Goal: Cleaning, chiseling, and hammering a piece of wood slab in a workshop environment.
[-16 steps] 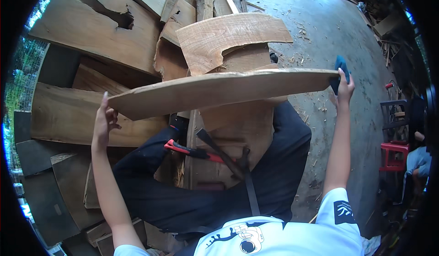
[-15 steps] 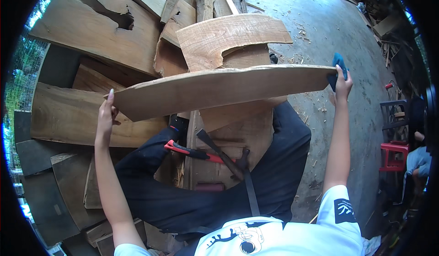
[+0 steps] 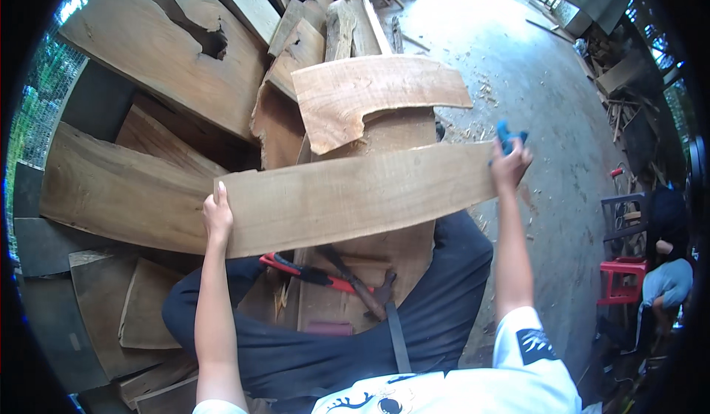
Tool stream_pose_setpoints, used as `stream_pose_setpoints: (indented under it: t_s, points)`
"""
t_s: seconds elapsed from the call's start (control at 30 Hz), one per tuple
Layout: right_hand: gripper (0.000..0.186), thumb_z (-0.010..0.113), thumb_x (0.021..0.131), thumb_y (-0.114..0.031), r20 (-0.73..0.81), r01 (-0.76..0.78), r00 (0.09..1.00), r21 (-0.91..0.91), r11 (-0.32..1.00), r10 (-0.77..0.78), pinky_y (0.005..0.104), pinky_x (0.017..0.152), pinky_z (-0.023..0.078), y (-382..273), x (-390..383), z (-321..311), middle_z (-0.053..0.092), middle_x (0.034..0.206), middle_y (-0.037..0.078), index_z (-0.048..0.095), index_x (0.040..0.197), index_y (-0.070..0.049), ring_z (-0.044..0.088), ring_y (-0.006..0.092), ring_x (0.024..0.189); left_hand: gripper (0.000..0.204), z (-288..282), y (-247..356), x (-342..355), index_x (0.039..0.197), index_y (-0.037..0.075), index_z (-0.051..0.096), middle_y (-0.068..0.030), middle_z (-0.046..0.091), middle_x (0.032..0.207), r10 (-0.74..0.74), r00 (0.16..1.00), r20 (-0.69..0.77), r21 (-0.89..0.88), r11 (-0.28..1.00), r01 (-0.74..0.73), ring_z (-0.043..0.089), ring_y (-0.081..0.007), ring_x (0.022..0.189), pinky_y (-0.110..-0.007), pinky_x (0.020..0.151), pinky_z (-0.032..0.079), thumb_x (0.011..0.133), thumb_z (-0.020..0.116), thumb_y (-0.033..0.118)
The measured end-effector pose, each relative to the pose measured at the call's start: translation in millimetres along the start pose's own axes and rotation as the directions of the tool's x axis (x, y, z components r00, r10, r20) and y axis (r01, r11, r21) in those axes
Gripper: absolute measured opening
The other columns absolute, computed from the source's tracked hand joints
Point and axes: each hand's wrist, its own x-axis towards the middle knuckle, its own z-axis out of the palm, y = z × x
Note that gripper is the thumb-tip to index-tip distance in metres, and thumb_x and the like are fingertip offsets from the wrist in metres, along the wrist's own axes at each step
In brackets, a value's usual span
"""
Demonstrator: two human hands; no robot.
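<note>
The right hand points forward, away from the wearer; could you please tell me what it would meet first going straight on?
Apart from the blue object in its grasp and the wooden board at its fingers, the right hand seems to have a free way over the grey floor, though its height is unclear.

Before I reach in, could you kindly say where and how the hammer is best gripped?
Probably by the left part of its red-and-black handle, from the person's left: a dark tool crosses it further right, and the held board may crowd the far side.
</note>
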Motion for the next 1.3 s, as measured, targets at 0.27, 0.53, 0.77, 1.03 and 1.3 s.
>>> stream_pose_setpoints:
  t_s: [0.27, 0.53, 0.77, 1.03, 1.3]
  points:
    - [0.027, 0.084, 0.085, -0.028, 0.322, 0.269, 0.813, 0.531, 0.804, -0.485, 0.0511, 0.100, 0.045, -193, -165, -110, 0.059, 0.121, 0.025, 0.075, 0.106, -0.013, 0.057, 0.0436, 0.114, 0.082, -7, 40, -27, 0.156, 0.001, 0.038, -0.0356, 0.056, 0.144, -0.026, 0.995, 0.099, 0.064, 0.998, 0.020, 0.054, -0.0496, 0.134, -0.053, 0.113, 0.042, 0.104, 0.047, 0.064]
    - [0.022, 0.072, 0.096, -0.022, 0.115, 0.027, 0.993, 0.000, 1.000, -0.027, 0.0538, 0.091, 0.050, 1, -52, -44, 0.059, 0.115, 0.028, 0.069, 0.115, -0.010, 0.061, 0.0475, 0.105, 0.067, 8, 66, -54, 0.160, 0.019, 0.043, -0.0183, 0.019, 0.173, 0.388, 0.920, -0.055, 0.490, 0.813, -0.314, 0.007, -0.0428, 0.161, -0.071, 0.125, 0.001, 0.103, 0.052, 0.054]
    - [0.023, 0.072, 0.095, -0.022, 0.129, -0.075, 0.988, -0.049, 0.996, 0.080, 0.0561, 0.093, 0.052, -52, -70, -40, 0.058, 0.120, 0.033, 0.067, 0.112, -0.007, 0.062, 0.0531, 0.108, 0.054, 33, 84, -68, 0.143, 0.015, 0.059, -0.0156, 0.042, 0.160, 0.608, 0.792, 0.062, 0.298, 0.746, -0.596, 0.021, -0.0371, 0.159, -0.070, 0.125, 0.005, 0.100, 0.060, 0.047]
    - [0.027, 0.074, 0.094, -0.026, 0.431, 0.183, 0.807, 0.466, 0.866, -0.403, 0.0541, 0.094, 0.053, -186, -152, -91, 0.057, 0.121, 0.029, 0.069, 0.117, -0.012, 0.061, 0.0499, 0.111, 0.047, 34, 78, -76, 0.137, 0.014, 0.061, -0.0129, 0.054, 0.147, 0.608, 0.789, 0.091, 0.267, 0.748, -0.608, 0.037, -0.0342, 0.150, -0.066, 0.124, 0.013, 0.097, 0.064, 0.038]
    - [0.028, 0.077, 0.090, -0.025, 0.051, -0.266, 0.961, -0.096, 0.959, 0.271, 0.0538, 0.090, 0.053, -10, -29, -33, 0.061, 0.114, 0.027, 0.067, 0.110, -0.008, 0.065, 0.0470, 0.103, 0.048, 41, 88, -81, 0.136, 0.012, 0.060, -0.0139, 0.054, 0.145, 0.620, 0.781, 0.078, 0.251, 0.746, -0.617, 0.036, -0.0344, 0.150, -0.065, 0.124, 0.015, 0.097, 0.063, 0.038]
